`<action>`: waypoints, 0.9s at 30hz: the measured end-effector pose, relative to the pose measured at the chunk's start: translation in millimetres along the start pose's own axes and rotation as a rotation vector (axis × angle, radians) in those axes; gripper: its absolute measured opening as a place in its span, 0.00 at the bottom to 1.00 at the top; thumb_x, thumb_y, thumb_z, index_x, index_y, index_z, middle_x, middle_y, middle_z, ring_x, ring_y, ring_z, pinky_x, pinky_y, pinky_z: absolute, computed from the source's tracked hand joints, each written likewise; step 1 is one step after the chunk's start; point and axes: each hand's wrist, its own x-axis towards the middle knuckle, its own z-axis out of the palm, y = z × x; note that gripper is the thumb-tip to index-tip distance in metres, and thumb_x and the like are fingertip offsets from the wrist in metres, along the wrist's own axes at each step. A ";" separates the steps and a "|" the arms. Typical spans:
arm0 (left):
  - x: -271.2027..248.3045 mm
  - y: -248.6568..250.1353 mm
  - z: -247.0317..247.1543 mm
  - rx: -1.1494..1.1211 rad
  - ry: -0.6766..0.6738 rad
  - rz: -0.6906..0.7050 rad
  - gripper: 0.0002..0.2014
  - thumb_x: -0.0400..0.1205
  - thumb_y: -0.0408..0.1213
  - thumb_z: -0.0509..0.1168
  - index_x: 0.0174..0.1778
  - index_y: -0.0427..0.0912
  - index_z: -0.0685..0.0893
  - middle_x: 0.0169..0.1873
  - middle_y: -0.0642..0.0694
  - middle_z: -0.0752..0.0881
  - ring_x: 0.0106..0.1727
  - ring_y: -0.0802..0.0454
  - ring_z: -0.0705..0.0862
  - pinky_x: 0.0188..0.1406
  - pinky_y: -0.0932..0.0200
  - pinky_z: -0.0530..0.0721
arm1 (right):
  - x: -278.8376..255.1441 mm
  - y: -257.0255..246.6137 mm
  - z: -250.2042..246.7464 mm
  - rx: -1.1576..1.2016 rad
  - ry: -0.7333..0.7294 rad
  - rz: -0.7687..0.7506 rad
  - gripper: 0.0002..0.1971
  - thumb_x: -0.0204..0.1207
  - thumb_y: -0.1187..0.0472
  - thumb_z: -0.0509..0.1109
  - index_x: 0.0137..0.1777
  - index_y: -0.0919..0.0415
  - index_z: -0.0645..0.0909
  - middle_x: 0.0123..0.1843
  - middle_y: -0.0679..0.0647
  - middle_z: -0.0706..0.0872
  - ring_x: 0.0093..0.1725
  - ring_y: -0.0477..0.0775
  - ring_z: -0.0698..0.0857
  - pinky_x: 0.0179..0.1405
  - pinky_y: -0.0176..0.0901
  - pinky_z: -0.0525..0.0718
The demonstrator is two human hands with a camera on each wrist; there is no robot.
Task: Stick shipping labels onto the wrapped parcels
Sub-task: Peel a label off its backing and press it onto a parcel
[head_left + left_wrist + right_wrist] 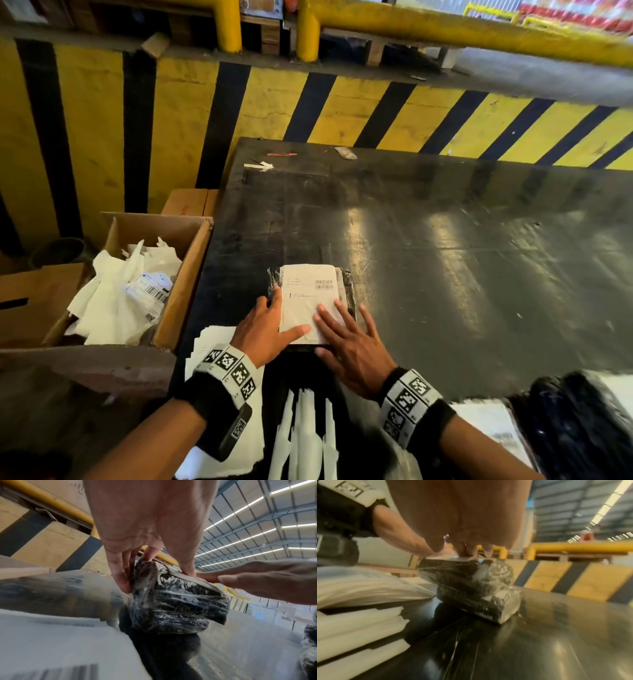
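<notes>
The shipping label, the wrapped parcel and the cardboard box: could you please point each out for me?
shipping label (306, 291), head view, on its printed face above the hands.
wrapped parcel (178, 605), left wrist view, on its near side.
cardboard box (181, 287), head view, on its right wall.

You can't read the shipping label (307, 298) print, too small. Your hands cover its 6 o'clock end. Black wrapped bundle (582, 425) at 4 o'clock is blurred, cut by the frame edge.
</notes>
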 end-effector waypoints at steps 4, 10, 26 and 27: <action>-1.1 -0.5 -0.3 0.006 -0.019 0.010 0.48 0.76 0.64 0.61 0.82 0.47 0.43 0.74 0.38 0.63 0.72 0.39 0.71 0.66 0.47 0.73 | -20.8 18.4 8.1 -0.064 0.069 -0.012 0.26 0.80 0.43 0.50 0.77 0.48 0.65 0.78 0.46 0.71 0.79 0.59 0.66 0.73 0.67 0.49; 3.3 -4.2 1.7 0.002 -0.029 0.001 0.47 0.76 0.64 0.61 0.82 0.48 0.42 0.74 0.38 0.64 0.71 0.40 0.72 0.66 0.45 0.76 | -12.1 -3.0 8.1 -0.029 0.080 0.030 0.30 0.81 0.37 0.45 0.76 0.52 0.67 0.77 0.48 0.72 0.79 0.59 0.64 0.75 0.65 0.44; -14.3 0.9 11.5 0.600 0.187 0.561 0.26 0.78 0.50 0.51 0.68 0.45 0.79 0.72 0.45 0.78 0.78 0.39 0.66 0.73 0.36 0.51 | 16.4 17.1 -9.7 0.193 0.001 0.048 0.47 0.64 0.24 0.38 0.82 0.46 0.46 0.85 0.45 0.44 0.84 0.54 0.42 0.79 0.61 0.36; -19.3 -4.2 15.0 0.619 0.179 0.568 0.25 0.79 0.48 0.51 0.68 0.43 0.79 0.70 0.46 0.79 0.77 0.39 0.68 0.73 0.36 0.51 | 19.7 19.3 -9.9 0.172 -0.005 0.049 0.49 0.60 0.23 0.36 0.82 0.45 0.45 0.85 0.44 0.43 0.84 0.54 0.41 0.79 0.61 0.35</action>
